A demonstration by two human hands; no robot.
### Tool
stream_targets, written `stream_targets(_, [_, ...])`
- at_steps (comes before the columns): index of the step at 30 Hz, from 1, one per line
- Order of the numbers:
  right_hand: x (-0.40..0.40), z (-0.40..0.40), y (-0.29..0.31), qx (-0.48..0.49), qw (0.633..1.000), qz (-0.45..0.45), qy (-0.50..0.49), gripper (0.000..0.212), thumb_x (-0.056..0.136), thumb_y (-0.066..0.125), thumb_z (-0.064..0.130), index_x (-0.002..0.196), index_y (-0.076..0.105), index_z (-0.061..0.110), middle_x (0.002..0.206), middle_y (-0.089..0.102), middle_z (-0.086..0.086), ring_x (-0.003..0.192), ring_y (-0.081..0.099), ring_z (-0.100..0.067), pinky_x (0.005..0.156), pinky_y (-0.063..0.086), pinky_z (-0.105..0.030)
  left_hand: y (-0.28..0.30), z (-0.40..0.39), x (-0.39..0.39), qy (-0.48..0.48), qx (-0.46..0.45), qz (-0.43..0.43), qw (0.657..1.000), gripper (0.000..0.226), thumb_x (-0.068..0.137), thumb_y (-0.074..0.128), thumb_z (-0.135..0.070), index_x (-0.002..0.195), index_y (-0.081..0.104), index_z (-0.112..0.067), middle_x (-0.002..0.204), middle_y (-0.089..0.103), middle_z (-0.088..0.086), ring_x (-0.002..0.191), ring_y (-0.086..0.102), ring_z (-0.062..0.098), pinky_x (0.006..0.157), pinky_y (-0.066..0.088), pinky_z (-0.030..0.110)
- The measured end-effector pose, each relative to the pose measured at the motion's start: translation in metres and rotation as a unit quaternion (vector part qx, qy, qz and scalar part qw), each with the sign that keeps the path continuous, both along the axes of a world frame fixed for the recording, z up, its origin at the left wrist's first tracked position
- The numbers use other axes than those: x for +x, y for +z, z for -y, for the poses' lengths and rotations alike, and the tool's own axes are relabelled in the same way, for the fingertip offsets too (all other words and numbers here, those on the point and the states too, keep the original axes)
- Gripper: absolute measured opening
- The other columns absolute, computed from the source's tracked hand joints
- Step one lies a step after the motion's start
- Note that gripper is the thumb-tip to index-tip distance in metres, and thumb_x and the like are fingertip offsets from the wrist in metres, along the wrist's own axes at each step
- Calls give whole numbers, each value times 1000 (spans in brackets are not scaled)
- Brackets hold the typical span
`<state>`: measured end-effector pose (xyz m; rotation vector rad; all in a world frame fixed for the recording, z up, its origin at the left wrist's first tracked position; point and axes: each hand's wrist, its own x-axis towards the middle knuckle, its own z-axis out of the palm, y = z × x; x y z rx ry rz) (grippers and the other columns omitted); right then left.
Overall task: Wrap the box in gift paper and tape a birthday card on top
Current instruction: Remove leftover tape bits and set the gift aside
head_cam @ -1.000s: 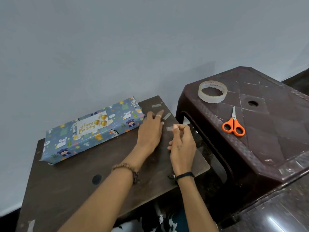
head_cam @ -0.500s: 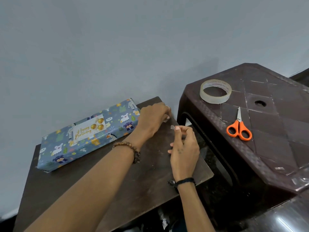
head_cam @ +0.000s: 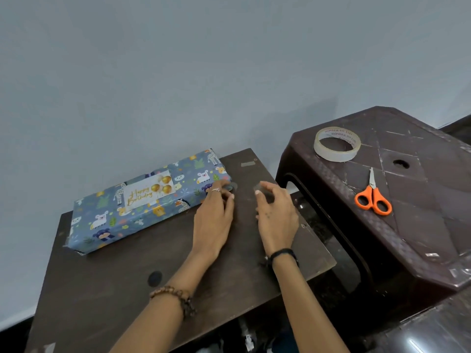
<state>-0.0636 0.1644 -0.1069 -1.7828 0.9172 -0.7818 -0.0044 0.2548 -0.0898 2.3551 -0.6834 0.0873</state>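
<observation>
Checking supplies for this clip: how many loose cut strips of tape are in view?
1 clearly: a tape strip stuck on the small table near its far corner, beyond both hands. The right hand may pinch another; too blurred to tell.

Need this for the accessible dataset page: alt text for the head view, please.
A person's left hand and right hand, each pinching a small tape piece, hover beside a wrapped box bearing a birthday card on a dark table. A tape roll and orange scissors lie on a stool.

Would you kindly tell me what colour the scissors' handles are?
Orange, with plain metal blades; the scissors show clearly in the head view.
</observation>
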Motion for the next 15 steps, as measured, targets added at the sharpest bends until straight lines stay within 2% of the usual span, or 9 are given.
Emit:
stream_targets(6, [53,16,-1,-20,999,-19,33,37,88,55,18,122,48,31,124,57,8,93,66,-24,80,54,-43,-3,-1,0,-7,-3,8,1000,28,96,45,-16,124,46,-18,110,61,-2,98,59,16,78,43,29])
stream_targets(11, [76,24,0,-47,998,-35,29,40,90,53,11,126,41,23,126,59,-1,88,67,-31,75,55,-44,-4,-1,3,-11,-6,11,1000,25,95,45,-14,120,47,-16,106,61,0,94,59,16,73,39,23])
stream_targets(15, [81,28,-3,-18,1000,-10,22,44,89,53,6,126,38,24,119,62,-3,82,68,-29,69,57,-45,-4,-2,3,-12,1,18,1000,27,95,44,-14,122,48,-16,106,62,0,93,59,15,69,35,19])
